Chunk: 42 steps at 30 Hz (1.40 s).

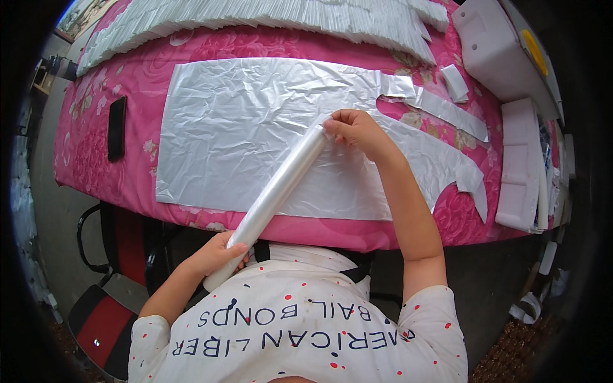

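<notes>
A long, narrow strip of folded white plastic sheet (281,182) slants across the front edge of the table. My left hand (219,255) is wrapped round its lower end, close to my body. At the upper end, my right hand (355,131) pinches the strip's tip between thumb and fingers. Under it, a thin white plastic apron (223,127) lies spread and wrinkled on the table. Curved cut-outs and strap-like pieces show at its right end.
A pink flowered cloth (86,137) covers the table. Stacks of folded white plastic (255,16) line the far side. A black phone-like object (117,129) lies at left. White foam boxes (520,166) stand at right, near a small white piece (454,83). Red-and-black chairs (102,325) stand below left.
</notes>
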Tool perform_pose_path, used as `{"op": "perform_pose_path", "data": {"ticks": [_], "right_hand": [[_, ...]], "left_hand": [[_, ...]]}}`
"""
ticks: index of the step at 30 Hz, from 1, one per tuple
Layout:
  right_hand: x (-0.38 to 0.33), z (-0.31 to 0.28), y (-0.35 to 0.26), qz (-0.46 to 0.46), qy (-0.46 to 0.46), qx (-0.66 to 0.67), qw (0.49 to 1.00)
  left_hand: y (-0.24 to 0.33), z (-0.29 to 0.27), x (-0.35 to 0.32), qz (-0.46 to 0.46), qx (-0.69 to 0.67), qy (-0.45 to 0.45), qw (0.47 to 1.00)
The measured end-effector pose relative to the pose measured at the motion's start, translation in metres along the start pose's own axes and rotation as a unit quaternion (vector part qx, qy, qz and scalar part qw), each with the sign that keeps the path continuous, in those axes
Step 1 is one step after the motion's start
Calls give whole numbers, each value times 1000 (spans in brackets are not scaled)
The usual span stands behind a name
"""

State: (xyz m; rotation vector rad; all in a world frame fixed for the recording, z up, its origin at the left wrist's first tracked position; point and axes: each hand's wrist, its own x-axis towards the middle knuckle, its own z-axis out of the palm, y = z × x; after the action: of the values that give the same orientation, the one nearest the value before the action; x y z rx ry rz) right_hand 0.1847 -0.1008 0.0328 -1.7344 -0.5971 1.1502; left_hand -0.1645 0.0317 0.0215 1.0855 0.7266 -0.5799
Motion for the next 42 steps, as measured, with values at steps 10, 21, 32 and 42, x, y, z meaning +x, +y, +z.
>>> {"op": "perform_pose_path", "data": {"ticks": [10,21,32,42], "right_hand": [[-3,-79,48,-78,295,-98,947],[-38,-174,80,-112,424,-65,897],[30,-71,32,-147,263,-98,949],[37,-71,20,-97,263,-108,954]], "left_hand": [[17,0,-12,-40,75,0,996],[70,-19,-12,27,423,-95,901],[129,50,92,524,645,81,551],[79,55,96,505,720,-67,471]]}}
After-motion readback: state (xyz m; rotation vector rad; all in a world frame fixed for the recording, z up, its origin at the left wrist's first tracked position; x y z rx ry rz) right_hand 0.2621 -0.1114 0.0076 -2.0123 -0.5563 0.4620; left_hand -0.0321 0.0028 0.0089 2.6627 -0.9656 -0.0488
